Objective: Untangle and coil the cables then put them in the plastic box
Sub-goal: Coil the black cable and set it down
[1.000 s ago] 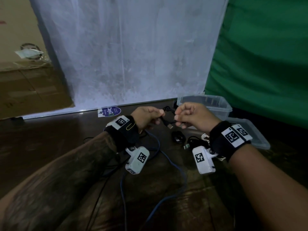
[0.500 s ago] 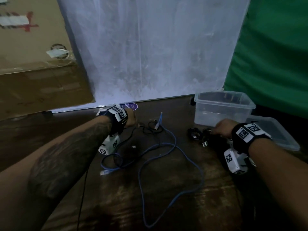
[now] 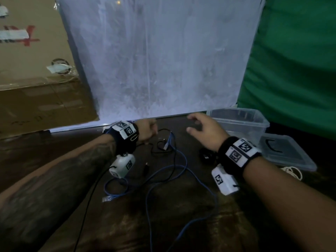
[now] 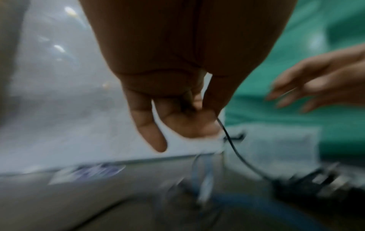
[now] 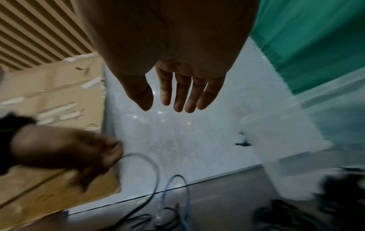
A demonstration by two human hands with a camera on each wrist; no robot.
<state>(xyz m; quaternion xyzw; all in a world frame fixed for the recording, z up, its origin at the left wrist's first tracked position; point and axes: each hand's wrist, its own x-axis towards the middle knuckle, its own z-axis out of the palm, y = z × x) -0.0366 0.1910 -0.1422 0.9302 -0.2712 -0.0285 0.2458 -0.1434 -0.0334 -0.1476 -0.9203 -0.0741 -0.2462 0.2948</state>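
Apparently nothing inside plastic box (image 3: 240,122); lid (image 3: 289,157) beside.

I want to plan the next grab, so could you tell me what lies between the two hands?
In the head view, a thin black cable and the blue cable's raised end, above dark table.

Blue cable (image 3: 183,171): uncoiled, sprawls in loose loops across the dark surface (image 3: 163,224), one plug end raised. Thin black cable (image 3: 163,142): tangled with it near that end. Clear plastic box (image 3: 241,122): upright, open, back right. Small black coiled bundle (image 3: 207,157) lies before it.
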